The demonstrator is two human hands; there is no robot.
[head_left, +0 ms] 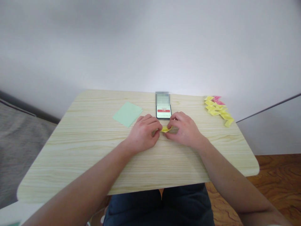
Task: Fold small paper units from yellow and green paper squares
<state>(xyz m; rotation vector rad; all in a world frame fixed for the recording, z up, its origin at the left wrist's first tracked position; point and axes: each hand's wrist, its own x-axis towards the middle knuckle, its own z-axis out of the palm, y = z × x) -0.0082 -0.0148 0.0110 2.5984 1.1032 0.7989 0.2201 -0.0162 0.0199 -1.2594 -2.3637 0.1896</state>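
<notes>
A small folded piece of yellow paper (165, 129) is held between my two hands, low over the middle of the table. My left hand (146, 131) pinches its left end between thumb and fingers. On the other end, the fingers of my right hand (183, 129) are closed as well, covering part of the paper. Just beyond my hands lies a phone (163, 113) with a lit screen, its upper part blurred out. To the left of the phone rests a stack of pale green square paper (128, 113), close to my left fingers.
Several folded yellow paper pieces (217, 110) lie in a zigzag row at the table's back right, with pink folded paper (218, 99) among them. The light wooden table (77, 147) has rounded corners and stands against a white wall (150, 47). Grey fabric (21, 147) is at the left.
</notes>
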